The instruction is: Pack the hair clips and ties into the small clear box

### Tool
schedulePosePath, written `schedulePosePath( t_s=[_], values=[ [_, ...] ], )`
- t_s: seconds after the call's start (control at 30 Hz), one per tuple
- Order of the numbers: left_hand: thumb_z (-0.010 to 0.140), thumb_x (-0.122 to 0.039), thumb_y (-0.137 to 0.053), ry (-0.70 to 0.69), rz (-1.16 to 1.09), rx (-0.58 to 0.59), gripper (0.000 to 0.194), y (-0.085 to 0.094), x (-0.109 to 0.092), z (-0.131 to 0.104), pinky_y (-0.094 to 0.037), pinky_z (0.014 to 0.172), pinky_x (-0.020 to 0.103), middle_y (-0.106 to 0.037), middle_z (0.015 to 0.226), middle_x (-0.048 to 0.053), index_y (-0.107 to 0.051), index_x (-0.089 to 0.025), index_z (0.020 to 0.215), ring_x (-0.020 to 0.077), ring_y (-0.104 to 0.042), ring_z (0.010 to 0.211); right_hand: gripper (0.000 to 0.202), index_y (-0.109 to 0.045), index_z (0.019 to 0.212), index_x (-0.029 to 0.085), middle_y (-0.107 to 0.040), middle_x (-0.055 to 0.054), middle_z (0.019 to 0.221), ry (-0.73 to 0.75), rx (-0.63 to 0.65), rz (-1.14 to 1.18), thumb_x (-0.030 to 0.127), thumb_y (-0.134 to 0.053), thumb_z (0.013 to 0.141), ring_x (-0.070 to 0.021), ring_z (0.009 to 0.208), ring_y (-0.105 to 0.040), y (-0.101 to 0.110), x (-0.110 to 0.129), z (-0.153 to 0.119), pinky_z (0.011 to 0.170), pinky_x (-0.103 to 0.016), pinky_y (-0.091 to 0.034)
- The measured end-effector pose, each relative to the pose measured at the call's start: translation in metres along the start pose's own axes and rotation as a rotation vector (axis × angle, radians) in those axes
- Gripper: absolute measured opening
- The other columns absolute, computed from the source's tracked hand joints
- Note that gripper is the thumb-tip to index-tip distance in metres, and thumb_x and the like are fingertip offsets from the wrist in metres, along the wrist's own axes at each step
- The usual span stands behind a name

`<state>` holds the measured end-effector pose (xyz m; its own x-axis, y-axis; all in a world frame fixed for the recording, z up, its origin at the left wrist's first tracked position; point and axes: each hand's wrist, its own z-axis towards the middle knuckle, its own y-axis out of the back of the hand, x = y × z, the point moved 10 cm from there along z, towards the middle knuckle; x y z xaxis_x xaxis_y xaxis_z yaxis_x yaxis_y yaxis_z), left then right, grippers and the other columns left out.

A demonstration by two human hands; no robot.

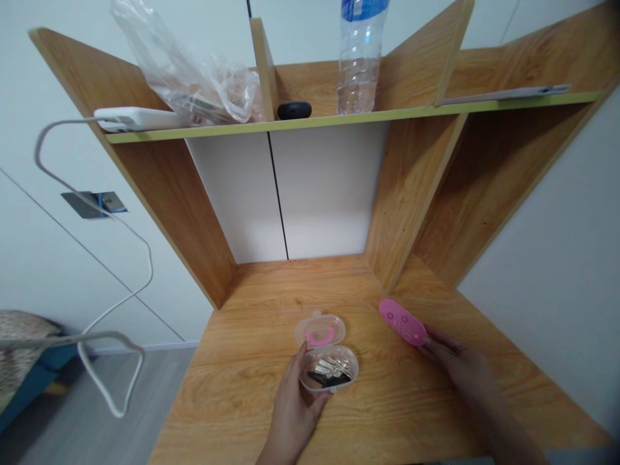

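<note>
Left hand (296,408) is holding the open box (356,371), and clips (333,368) are lying inside! Right hand (453,361) is gripping a pink oval (402,321).

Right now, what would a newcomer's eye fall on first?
The bright pink, elongated object in the right hand stands out, right of centre. Next comes the open, clear plastic case held by the left hand, below centre. A clear, blue-labelled plastic bottle stands on the wooden shelf.

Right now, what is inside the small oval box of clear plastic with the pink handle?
The open box holds slim, shiny silvery pieces and slim black pieces nearer its front. Whatever lies beneath this overlapping pile is covered and cannot be seen.
</note>
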<state>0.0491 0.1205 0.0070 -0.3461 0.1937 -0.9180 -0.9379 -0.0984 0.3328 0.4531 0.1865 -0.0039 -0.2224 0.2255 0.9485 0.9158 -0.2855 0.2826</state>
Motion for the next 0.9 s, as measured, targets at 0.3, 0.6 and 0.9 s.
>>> schedulePosePath(
  t_s=[0.3,0.6,0.9],
  values=[
    [0.075,-0.013,-0.073,0.008,-0.011,-0.001,0.086,-0.001,0.004,-0.001,-0.041,0.116,0.048,-0.058,0.143,0.014,-0.035,-0.02,0.153,0.0291,-0.057,0.131,0.037,-0.077,0.113,0.024,-0.076,-0.011,0.114,0.149,-0.023,-0.486,0.047,-0.058,0.091,-0.0342,0.11,-0.07,-0.005,0.022,-0.013,0.095,-0.044,-0.054],
    [0.074,-0.015,-0.076,-0.004,0.013,-0.015,0.087,0.001,0.004,-0.001,-0.044,0.114,0.048,-0.061,0.139,0.014,-0.037,-0.021,0.152,0.0294,-0.059,0.128,0.04,-0.074,0.119,0.026,-0.075,-0.005,0.119,0.593,-0.058,-0.751,0.043,-0.047,0.095,-0.0317,0.103,-0.074,-0.024,0.021,-0.02,0.094,-0.047,-0.059],
    [0.074,-0.015,-0.076,-0.013,0.033,-0.022,0.086,0.002,0.003,-0.001,-0.045,0.112,0.048,-0.062,0.137,0.014,-0.04,-0.02,0.151,0.0296,-0.061,0.126,0.048,-0.072,0.125,0.025,-0.077,-0.011,0.113,0.318,-0.223,-0.762,0.052,-0.044,0.096,-0.0358,0.093,-0.074,0.008,0.016,-0.014,0.082,-0.049,-0.06]
  ],
)
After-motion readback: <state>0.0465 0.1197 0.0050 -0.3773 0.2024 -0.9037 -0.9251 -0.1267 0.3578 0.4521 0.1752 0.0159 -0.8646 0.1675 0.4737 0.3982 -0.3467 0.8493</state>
